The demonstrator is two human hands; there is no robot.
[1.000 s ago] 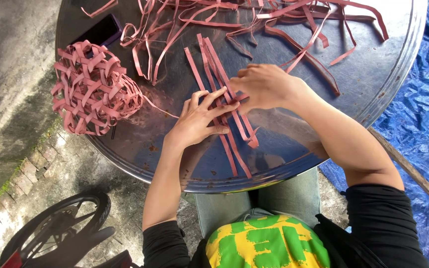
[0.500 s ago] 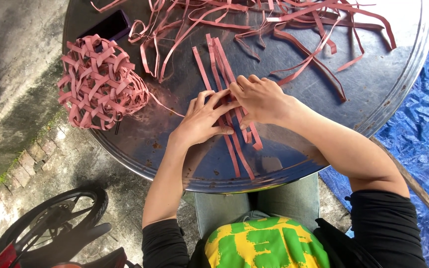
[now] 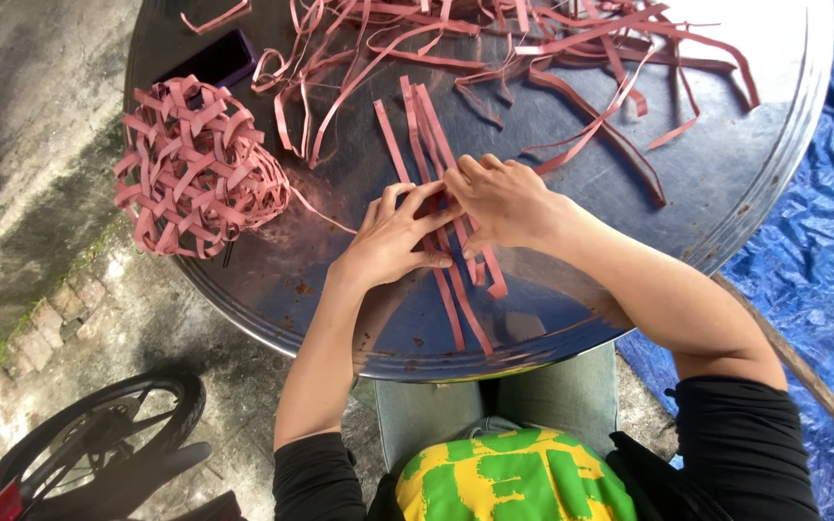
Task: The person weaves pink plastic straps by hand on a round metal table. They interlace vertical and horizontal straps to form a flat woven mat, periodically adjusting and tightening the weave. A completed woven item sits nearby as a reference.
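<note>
Together, the left hand (image 3: 393, 241) and right hand (image 3: 501, 201) pressed flat, fingers spread, on parallel pink strips (image 3: 427, 145) laid across the round metal table (image 3: 755, 183) (woven ball (image 3: 195, 169) well apart), best kept evenly spaced and pinned while crossing.

A woven ball of pink strips (image 3: 195, 169) is sitting at the left edge of the round metal worktop (image 3: 755, 183), just below a dark phone (image 3: 212, 64). A blue tarp (image 3: 813, 289) is lying on the ground at right. A black wheel (image 3: 98, 434) is showing bottom left.
</note>
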